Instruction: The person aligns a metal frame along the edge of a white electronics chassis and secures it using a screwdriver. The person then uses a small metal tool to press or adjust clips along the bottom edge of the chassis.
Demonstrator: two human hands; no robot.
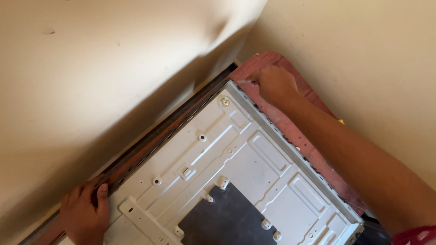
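A large white metal back panel of a flat screen lies face down, with stamped ribs, screw posts and a dark grey square patch. My left hand rests on the panel's long dark edge strip near the wall, thumb on top. My right hand reaches to the far corner of the panel and pinches a small thin light-coloured piece at the edge; what it is I cannot tell.
The panel lies on a reddish-brown table pushed into a corner of cream walls. A small yellow object peeks out by my right forearm. A red sleeve shows at the lower right.
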